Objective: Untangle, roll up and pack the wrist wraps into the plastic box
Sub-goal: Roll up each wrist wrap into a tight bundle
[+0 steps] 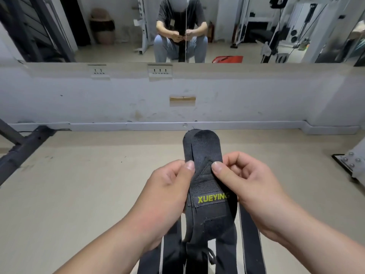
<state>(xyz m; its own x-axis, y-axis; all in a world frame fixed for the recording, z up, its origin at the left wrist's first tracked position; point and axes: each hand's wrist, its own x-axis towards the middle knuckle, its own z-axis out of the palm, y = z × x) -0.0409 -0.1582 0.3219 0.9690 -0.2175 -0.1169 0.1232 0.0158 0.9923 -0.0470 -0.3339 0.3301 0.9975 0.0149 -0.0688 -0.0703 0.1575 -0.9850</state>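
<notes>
Black wrist wraps (207,186), labelled XUEYING, are being held upright above the floor (79,184). The left hand (167,190) and right hand (248,182) are pinching opposite edges, thumbs pressing on top, loose ends hanging below.

A gym; a wall mirror (118,26) reflects weight machines (280,26); a black steel rack frame (21,149) stands on the floor.

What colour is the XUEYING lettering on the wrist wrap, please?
Yellow-green lettering on the black wrist wrap; head view.
</notes>
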